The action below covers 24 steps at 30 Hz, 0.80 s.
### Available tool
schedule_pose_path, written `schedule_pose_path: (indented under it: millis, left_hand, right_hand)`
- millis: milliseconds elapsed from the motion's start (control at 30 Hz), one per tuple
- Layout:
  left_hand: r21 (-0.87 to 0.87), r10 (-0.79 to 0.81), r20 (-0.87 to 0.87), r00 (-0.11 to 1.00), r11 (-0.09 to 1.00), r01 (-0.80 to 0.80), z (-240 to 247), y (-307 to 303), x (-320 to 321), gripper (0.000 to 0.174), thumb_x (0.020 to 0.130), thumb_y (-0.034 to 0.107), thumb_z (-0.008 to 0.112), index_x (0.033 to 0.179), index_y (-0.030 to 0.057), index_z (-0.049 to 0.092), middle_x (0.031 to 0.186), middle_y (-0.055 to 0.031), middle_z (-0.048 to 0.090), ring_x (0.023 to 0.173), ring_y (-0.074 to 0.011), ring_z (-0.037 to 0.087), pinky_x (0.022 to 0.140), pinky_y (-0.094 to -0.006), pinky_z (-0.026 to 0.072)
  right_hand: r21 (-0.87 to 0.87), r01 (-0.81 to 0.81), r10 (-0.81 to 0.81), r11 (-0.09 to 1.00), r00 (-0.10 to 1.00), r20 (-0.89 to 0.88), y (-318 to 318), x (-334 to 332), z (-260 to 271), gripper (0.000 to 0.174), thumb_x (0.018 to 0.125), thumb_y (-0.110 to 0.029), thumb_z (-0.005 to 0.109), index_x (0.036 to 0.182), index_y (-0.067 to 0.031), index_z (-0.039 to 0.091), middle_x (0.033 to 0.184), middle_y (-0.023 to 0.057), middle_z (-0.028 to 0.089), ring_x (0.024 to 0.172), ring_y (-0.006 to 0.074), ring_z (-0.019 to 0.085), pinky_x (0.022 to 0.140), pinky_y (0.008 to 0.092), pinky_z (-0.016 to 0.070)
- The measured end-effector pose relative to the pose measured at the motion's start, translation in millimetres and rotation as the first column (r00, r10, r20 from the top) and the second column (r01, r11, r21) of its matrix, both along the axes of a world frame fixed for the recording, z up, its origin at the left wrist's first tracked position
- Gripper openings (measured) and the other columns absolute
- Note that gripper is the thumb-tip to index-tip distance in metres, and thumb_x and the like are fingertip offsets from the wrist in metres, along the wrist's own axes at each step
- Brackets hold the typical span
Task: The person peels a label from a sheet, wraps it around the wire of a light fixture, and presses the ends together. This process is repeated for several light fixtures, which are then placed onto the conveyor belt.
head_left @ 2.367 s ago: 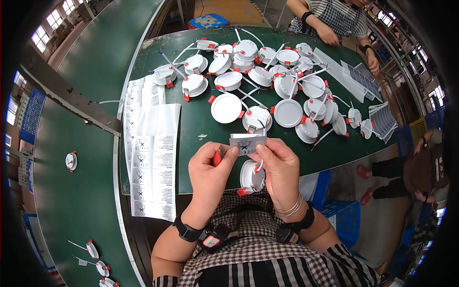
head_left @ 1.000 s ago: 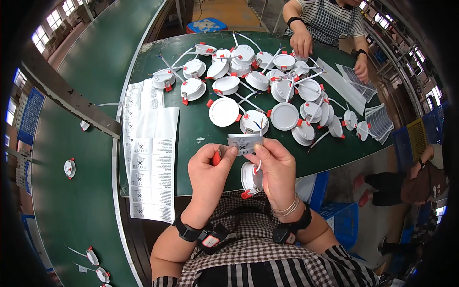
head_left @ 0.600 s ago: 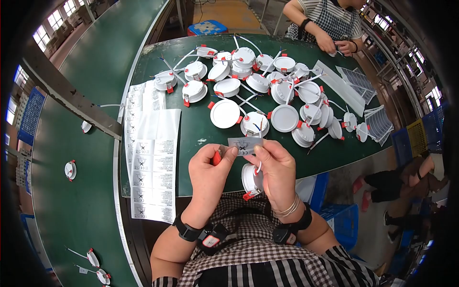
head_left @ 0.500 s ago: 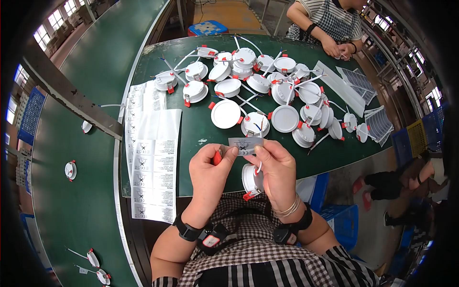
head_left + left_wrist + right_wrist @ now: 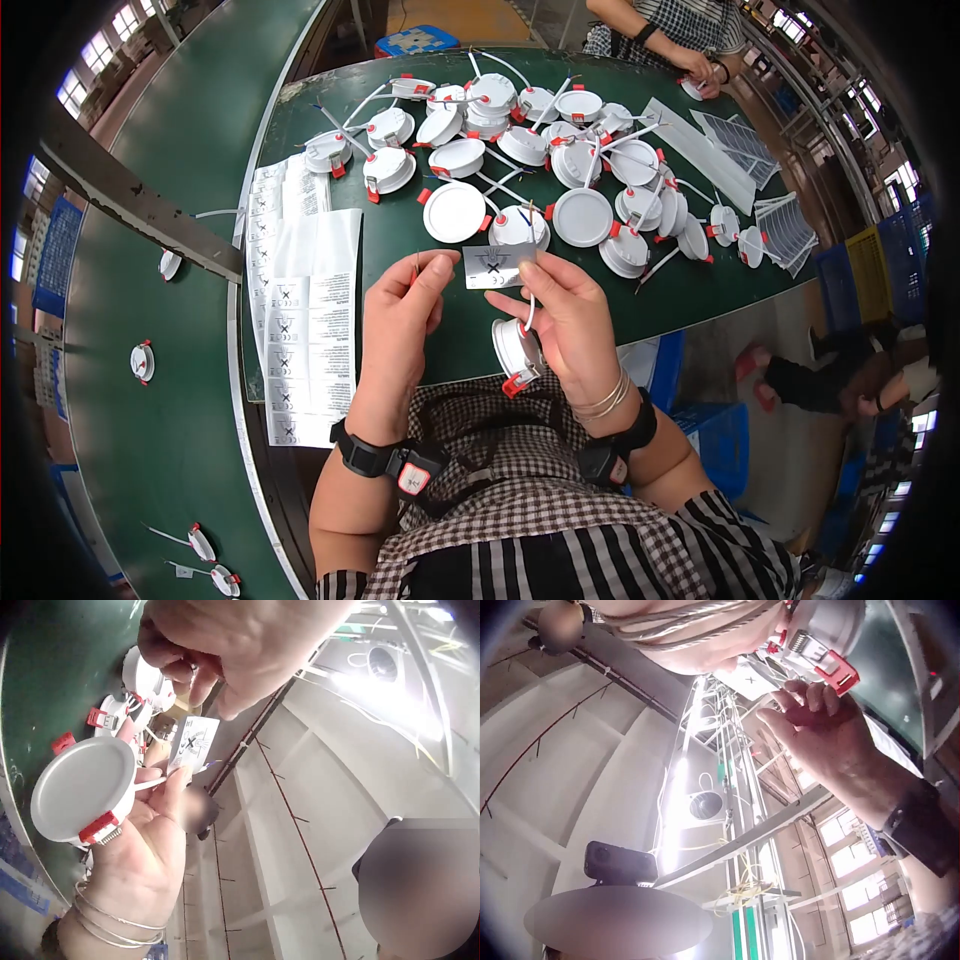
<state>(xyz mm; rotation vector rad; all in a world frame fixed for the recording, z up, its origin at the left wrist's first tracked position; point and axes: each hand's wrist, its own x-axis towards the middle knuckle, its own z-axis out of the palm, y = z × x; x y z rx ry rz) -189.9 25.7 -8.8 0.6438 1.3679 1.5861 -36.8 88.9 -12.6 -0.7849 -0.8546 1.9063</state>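
Observation:
My right hand [image 5: 578, 325] pinches a silver printed label [image 5: 492, 267] between thumb and index finger, at a lamp's white cable. The round white lamp [image 5: 515, 350] with red clips hangs below, beside that palm; the left wrist view shows its flat face [image 5: 84, 787] and the label [image 5: 193, 745]. Left of the label, apart from it, my left hand [image 5: 402, 315] has curled fingers with the thumb against the index finger. A thin tip [image 5: 416, 266] sticks out there; the rest of that small object is hidden. The left hand [image 5: 829, 735] also shows in the right wrist view.
Many white lamps [image 5: 583, 217] with cables lie across the green table [image 5: 400, 230]. Printed label sheets [image 5: 325, 330] hang over its left edge. A belt [image 5: 180, 300] with several lamps runs at far left. Another person's hands [image 5: 700, 75] hold a lamp at back right.
My left hand has come off the label and moved left; the red part seen in it is now hidden. The label now shows fully, held by the right hand alone. The head view has shifted.

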Motion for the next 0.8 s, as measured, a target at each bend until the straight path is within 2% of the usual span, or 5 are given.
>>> schedule_pose_path:
  millis: [167, 500, 567, 667, 800]
  left_hand:
    - [-0.008, -0.025, 0.121, 0.992, 1.0, 0.026, 2.9, 4.0, 3.1, 0.023, 0.084, 0.018, 0.066, 0.096, -0.0006, 0.064, 0.066, 0.0051, 0.05, 0.05, -0.0017, 0.036, 0.044, -0.0174, 0.025]
    - [0.033, -0.049, 0.123, 0.991, 0.998, 0.045, 1.2, 4.1, 13.6, 0.018, 0.082, 0.012, 0.067, 0.093, -0.0011, 0.064, 0.062, 0.0056, 0.049, 0.05, -0.0016, 0.036, 0.044, -0.0174, 0.0252]
    - [0.021, -0.061, 0.105, 0.993, 0.998, 0.059, 1.3, 3.4, 14.4, 0.014, 0.083, 0.014, 0.066, 0.091, 0.0036, 0.061, 0.06, 0.0038, 0.05, 0.049, -0.0037, 0.04, 0.044, -0.018, 0.0262]
    - [0.018, -0.041, 0.112, 0.993, 0.999, 0.04, 1.2, 3.1, 16.7, 0.015, 0.082, 0.011, 0.067, 0.09, -0.0007, 0.064, 0.061, 0.0052, 0.049, 0.049, -0.0019, 0.036, 0.044, -0.0174, 0.0256]
    - [0.01, -0.039, 0.111, 0.993, 0.999, 0.038, 1.3, 3.5, 16.3, 0.014, 0.081, 0.011, 0.067, 0.089, -0.0005, 0.064, 0.061, 0.0052, 0.049, 0.049, -0.0019, 0.037, 0.044, -0.0175, 0.0259]
  right_hand:
    - [-0.037, -0.028, 0.027, 0.999, 0.999, -0.02, -1.9, -0.8, 0.7, 0.024, 0.088, -0.006, 0.059, 0.109, 0.0032, 0.058, 0.103, 0.0102, 0.062, 0.093, 0.0178, 0.061, 0.082, 0.0376, 0.0534]
    - [0.001, -0.015, 0.015, 1.0, 0.999, -0.031, -4.7, 7.1, 1.3, 0.024, 0.087, -0.005, 0.059, 0.109, 0.0029, 0.059, 0.103, 0.01, 0.062, 0.093, 0.0179, 0.062, 0.082, 0.0365, 0.053]
    - [0.005, -0.022, 0.022, 1.0, 0.999, -0.024, -4.9, 7.6, 3.3, 0.024, 0.087, -0.005, 0.059, 0.11, 0.0031, 0.058, 0.102, 0.0099, 0.062, 0.093, 0.0179, 0.062, 0.083, 0.0362, 0.0525]
    - [0.006, -0.032, 0.032, 0.999, 0.999, -0.018, -5.0, 8.8, 3.1, 0.025, 0.087, -0.004, 0.058, 0.111, 0.0035, 0.058, 0.102, 0.01, 0.062, 0.093, 0.0178, 0.062, 0.084, 0.0363, 0.0522]
    - [0.005, -0.03, 0.03, 1.0, 0.999, -0.018, -4.6, 8.9, 1.1, 0.026, 0.086, -0.002, 0.057, 0.112, 0.004, 0.057, 0.1, 0.0096, 0.062, 0.091, 0.017, 0.062, 0.084, 0.0361, 0.0524]
